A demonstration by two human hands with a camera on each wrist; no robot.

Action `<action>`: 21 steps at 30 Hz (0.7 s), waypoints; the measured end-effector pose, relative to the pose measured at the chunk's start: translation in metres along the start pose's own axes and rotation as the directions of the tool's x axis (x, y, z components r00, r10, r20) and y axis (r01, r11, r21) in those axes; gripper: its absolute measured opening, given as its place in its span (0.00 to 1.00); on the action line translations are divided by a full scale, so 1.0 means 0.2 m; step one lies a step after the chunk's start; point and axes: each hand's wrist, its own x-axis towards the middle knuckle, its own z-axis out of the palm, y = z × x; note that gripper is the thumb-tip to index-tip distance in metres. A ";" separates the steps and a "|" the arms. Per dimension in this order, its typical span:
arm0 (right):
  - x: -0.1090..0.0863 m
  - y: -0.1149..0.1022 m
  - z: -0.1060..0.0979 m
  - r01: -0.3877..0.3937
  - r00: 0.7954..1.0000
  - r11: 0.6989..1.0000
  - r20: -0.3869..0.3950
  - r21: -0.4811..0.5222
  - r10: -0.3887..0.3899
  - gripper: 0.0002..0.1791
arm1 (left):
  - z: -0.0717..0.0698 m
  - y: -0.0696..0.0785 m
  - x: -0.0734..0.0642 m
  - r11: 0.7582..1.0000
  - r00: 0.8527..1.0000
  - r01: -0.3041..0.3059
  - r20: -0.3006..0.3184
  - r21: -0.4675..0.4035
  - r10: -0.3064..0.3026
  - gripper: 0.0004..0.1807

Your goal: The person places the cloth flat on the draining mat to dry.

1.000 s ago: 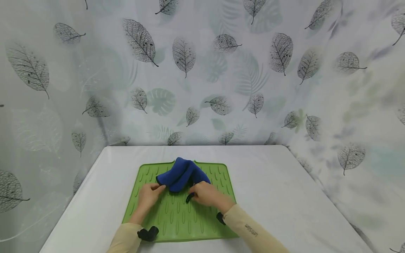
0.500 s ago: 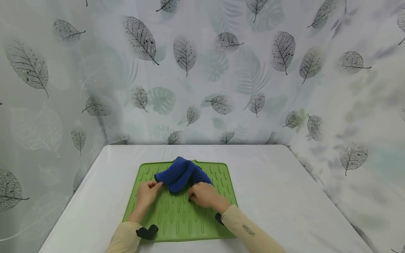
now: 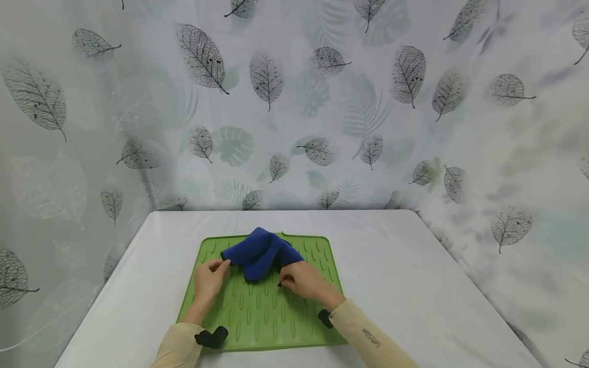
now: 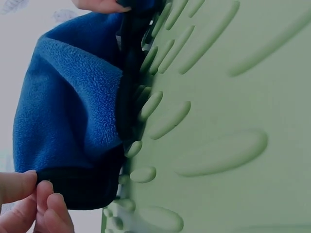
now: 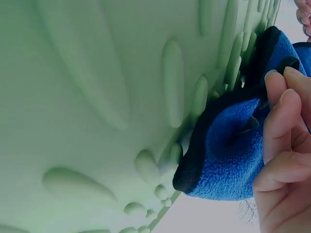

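A blue fleecy cloth with black edging hangs in loose folds over the far half of the green ridged mat. My left hand pinches its left corner between thumb and fingers; in the left wrist view the fingertips meet the black edging. To the right, my right hand pinches another stretch of the black edge. Seen from the right wrist, the thumb and fingers grip the edging, while a blue corner of the cloth droops beneath them.
The mat lies on a white table, left of its middle. A leaf-patterned curtain rises behind and along both sides. Black straps sit at the wrists, over beige sleeves.
My left hand has moved left and slightly away from me, drawing the cloth's left corner outward. The right hand has shifted only slightly, still pinching the edge.
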 end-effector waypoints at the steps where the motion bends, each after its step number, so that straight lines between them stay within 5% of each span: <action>1: 0.00 0.00 0.00 -0.004 1.000 1.000 -0.001 0.017 0.004 0.04 | 0.00 0.00 0.00 1.000 1.000 0.001 -0.002 -0.004 -0.001 0.14; 8: -0.04 0.04 -0.03 -0.069 0.997 0.979 -0.008 0.190 0.072 0.04 | -0.02 0.02 -0.01 0.999 0.999 -0.018 -0.049 -0.035 0.016 0.14; 21: -0.11 0.11 -0.06 -0.143 0.984 0.874 -0.031 0.464 0.178 0.09 | -0.03 0.03 -0.01 0.999 0.996 -0.010 -0.086 -0.039 0.007 0.14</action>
